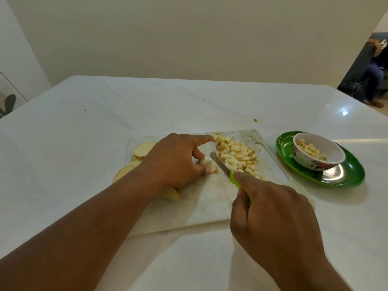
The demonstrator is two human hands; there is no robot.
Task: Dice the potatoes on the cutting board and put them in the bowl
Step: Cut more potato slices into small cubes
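Note:
A white cutting board lies on the white table. My left hand pins a small potato piece to the board, thumb and curled fingers on it, forefinger stretched toward the dice. My right hand grips the green handle of a knife, its blade lying between the held piece and a pile of diced potato. Round potato slices sit at the board's left edge, partly hidden by my left arm. A white flowered bowl at the right holds some dice.
The bowl stands on a green plate to the right of the board. One stray potato bit lies on the table behind the board. A seated person is at the far right, beyond the table.

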